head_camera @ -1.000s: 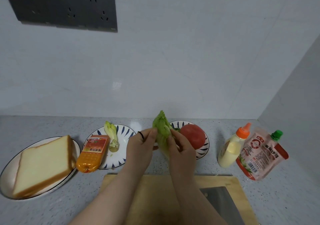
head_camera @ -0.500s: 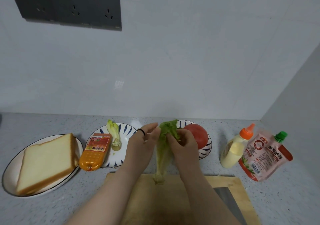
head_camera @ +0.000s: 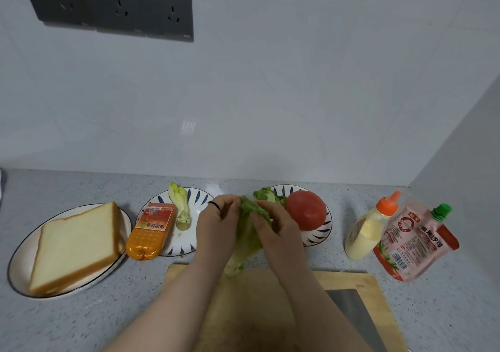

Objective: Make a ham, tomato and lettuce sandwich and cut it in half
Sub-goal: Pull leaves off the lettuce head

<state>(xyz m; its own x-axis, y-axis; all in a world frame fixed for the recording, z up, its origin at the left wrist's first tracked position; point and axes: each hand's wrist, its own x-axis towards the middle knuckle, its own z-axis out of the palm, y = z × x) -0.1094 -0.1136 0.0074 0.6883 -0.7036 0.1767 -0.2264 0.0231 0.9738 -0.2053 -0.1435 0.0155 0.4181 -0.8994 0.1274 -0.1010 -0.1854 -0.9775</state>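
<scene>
two big surfaces fill most of the view: a pale wall and, below it, a grey speckled counter. a dark socket panel sits on the wall at the upper left. a wooden board lies on the counter at the near edge, and both forearms reach over it.

at the far left an oval plate holds the bread. just right of it a round plate with blue strokes carries the ham in its orange wrapper, whose near end hangs over the rim. a second striped plate stands behind the right hand.

the left hand and right hand meet between the two round plates, above the counter just beyond the board. each pinches the top of the leaf between thumb and curled fingers, with the knuckles close together. the leaf hangs down between them, green and frilled at the top, with its pale stem end at the board's far edge; i cannot tell whether it touches the wood.

a red pouch with a green cap leans at the far right, touching a pale bottle with an orange nozzle. the tomato sits whole on the second plate, beside more lettuce. a knife lies flat on the board's right side, partly hidden by the right forearm. a lettuce core rests beside the ham. a thin black ring circles a left finger.
</scene>
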